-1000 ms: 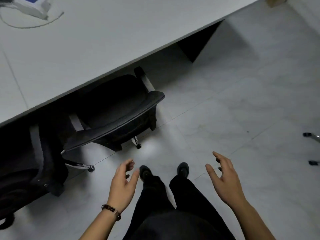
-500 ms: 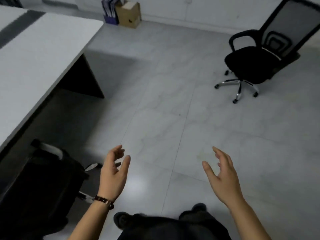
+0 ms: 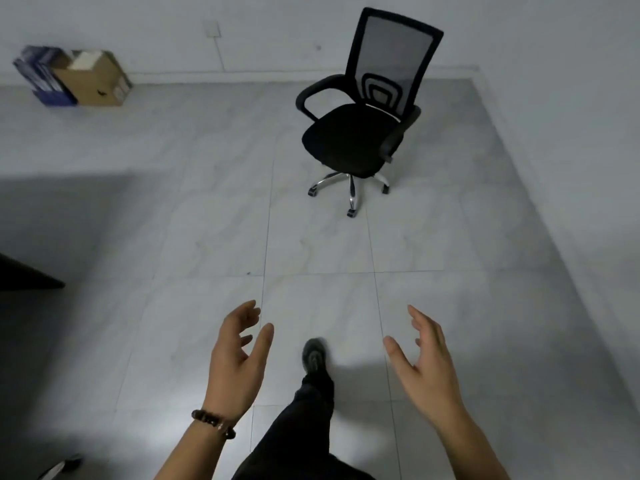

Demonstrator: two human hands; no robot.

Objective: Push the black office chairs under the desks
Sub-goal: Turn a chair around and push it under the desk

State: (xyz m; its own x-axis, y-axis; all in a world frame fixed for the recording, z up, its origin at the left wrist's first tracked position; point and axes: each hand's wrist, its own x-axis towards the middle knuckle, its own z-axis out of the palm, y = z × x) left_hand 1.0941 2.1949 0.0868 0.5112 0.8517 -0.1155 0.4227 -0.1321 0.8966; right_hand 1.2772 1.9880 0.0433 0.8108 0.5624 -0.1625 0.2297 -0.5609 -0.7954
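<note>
Black office chair (image 3: 360,133) stands on pale floor tiles (image 3: 214,216) near the back wall, well ahead of both hands, touching neither. Left hand (image 3: 235,362) and right hand (image 3: 426,365) hang empty, fingers loosely spread, palms facing. Cardboard box (image 3: 91,79) sits far left of the chair.

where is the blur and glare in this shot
Head view: motion blur smears the cardboard box and the shoe; the black office chair reads fairly sharp; glare whitens the floor near the left hand; a broad shadow darkens the left side; the wide lens bends the wall base.
</note>
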